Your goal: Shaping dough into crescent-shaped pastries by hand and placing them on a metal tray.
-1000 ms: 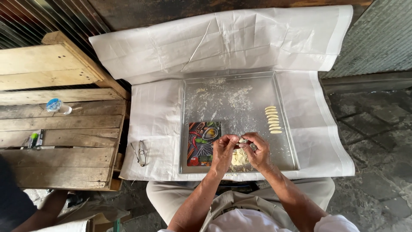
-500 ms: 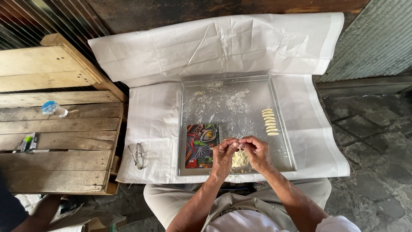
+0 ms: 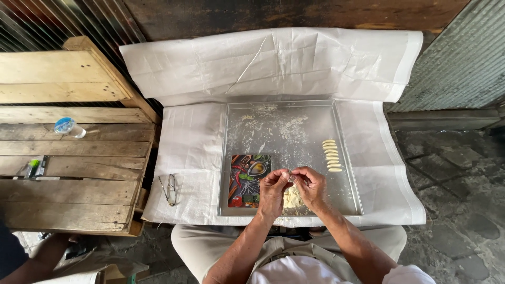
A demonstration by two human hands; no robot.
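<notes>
White cloth covers our worktop at frame centre; corrugated metal wall upper right, wooden pallet left, stone floor lower right. Floured metal tray sits on the cloth. We pinch a small dough piece between left hand and right hand, fingers closed on it, above the dough lump. Its axis is too small to tell. Shaped pieces row runs top-to-bottom, each lying crosswise.

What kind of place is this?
Likely an informal outdoor or semi-open food-prep spot, not a fitted kitchen: corrugated metal walls, a rough stone floor, a wooden pallet as a side surface, and a floured metal tray on white sheeting.
</notes>
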